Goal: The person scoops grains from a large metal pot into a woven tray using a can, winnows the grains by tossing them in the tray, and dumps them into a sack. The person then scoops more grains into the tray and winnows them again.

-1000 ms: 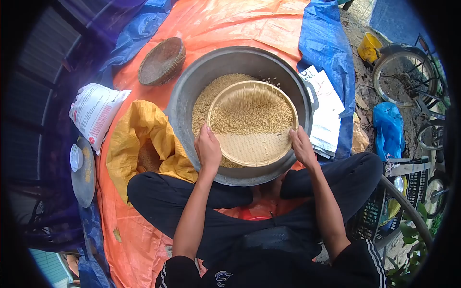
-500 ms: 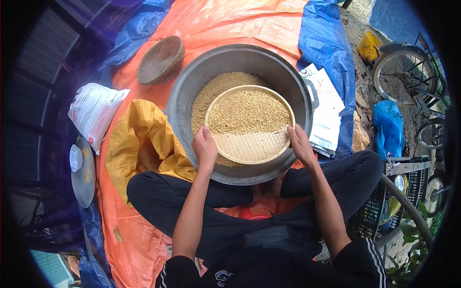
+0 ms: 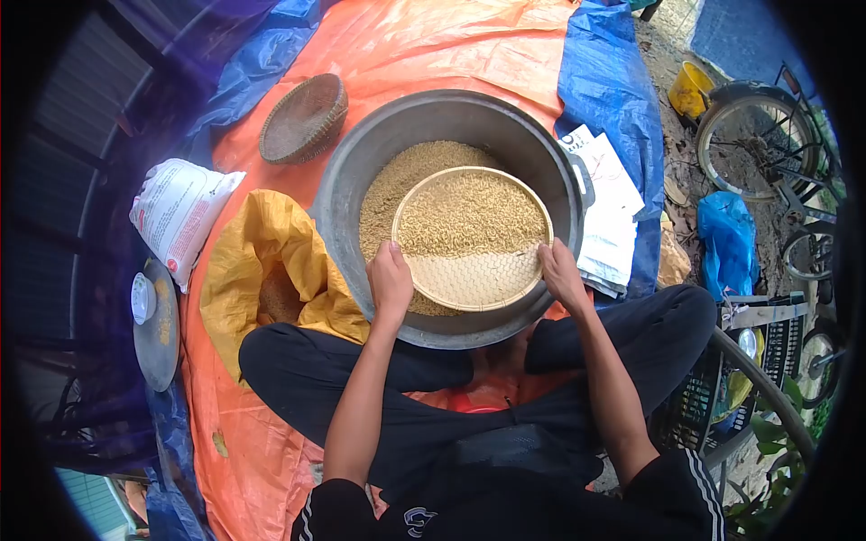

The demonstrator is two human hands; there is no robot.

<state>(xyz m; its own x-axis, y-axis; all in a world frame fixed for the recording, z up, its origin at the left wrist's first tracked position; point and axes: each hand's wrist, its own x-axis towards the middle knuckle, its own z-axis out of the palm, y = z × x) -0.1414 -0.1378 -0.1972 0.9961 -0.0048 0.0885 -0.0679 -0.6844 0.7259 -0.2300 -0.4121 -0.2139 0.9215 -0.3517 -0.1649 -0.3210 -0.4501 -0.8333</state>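
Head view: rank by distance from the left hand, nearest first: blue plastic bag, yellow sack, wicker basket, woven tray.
1. Woven tray: gripped at its left edge by the left hand.
2. Yellow sack: just left of the hand.
3. Wicker basket: ahead and left.
4. Blue plastic bag: far right.

An orange tarp (image 3: 433, 41) carries a pot (image 3: 442, 117), basket (image 3: 305, 120) and yellow sack (image 3: 271, 230).

Two bare forearms (image 3: 358, 406) extend forward, the bare left hand (image 3: 391, 278) and bare right hand (image 3: 563, 275) gripping, well apart.
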